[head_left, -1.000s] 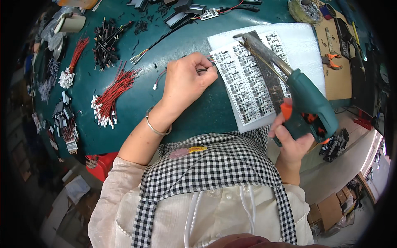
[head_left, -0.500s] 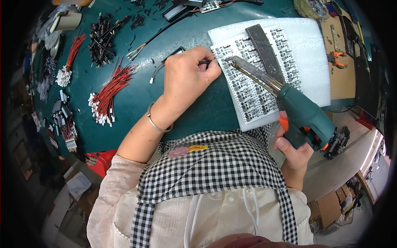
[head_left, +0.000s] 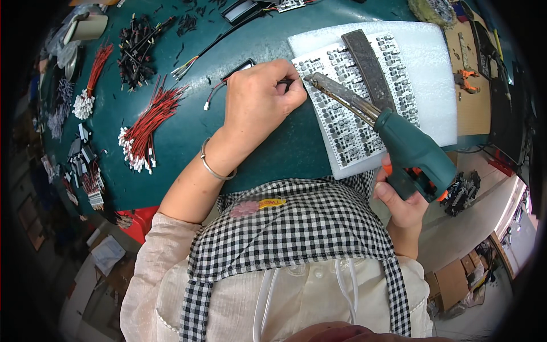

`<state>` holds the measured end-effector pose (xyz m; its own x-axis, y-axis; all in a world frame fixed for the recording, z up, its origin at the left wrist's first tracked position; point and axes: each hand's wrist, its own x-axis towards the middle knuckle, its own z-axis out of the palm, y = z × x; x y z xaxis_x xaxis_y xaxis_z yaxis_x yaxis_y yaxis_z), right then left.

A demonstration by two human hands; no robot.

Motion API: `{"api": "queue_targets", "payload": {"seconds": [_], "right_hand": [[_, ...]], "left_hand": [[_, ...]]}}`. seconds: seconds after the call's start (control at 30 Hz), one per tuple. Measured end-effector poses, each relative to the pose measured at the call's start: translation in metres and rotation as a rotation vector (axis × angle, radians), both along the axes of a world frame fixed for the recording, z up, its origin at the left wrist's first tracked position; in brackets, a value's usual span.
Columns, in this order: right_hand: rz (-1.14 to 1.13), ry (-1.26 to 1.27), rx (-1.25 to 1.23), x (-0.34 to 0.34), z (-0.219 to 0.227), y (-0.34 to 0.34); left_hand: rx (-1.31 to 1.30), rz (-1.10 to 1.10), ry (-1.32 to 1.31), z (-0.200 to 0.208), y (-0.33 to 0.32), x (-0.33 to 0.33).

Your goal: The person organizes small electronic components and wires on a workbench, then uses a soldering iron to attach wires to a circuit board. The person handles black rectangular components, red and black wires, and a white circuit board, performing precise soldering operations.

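My left hand [head_left: 259, 108] is closed in a pinch at the upper left edge of a white circuit board panel [head_left: 333, 128]. A short dark piece, probably black cable, shows between its thumb and forefinger; its ends are hidden. My right hand [head_left: 405, 210] grips a green soldering gun [head_left: 413, 139] with orange parts by its handle. The gun's metal tip points up and left over the panel, close to my left fingertips; whether it touches anything I cannot tell. A dark flat bar [head_left: 367, 68] lies across the panel, which rests on white foam [head_left: 436, 85].
Red-black wires with white plugs [head_left: 149, 128] lie left on the green table [head_left: 273, 151]. Black cables [head_left: 137, 54] are heaped beyond. A thin lead with a white plug [head_left: 207, 105] and a black part [head_left: 239, 68] lie beside my left hand. Orange-handled pliers [head_left: 467, 81] sit far right.
The soldering gun has shifted slightly left and up, its tip nearer my left fingertips. My left hand keeps its pinch in almost the same place.
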<state>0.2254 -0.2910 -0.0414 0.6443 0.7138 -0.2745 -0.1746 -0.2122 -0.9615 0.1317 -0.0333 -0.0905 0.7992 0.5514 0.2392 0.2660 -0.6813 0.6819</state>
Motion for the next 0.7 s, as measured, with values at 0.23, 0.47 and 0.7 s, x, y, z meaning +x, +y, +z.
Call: {"api": "queue_targets", "payload": {"seconds": [0.23,0.47,0.7], "right_hand": [[0.005,0.008,-0.015,0.0003,-0.0011,0.0036],[-0.047,0.018,-0.058,-0.003,0.0033,0.0071],[0.041,-0.076,-0.043,0.003,-0.0035,0.0014]], "left_hand": [[0.008,-0.007,-0.014,-0.0022,0.0001,-0.0005],[0.023,-0.013,-0.016,-0.0031,-0.0004,-0.0006],[0.007,0.002,-0.016,-0.0034,-0.0014,-0.0007]]}}
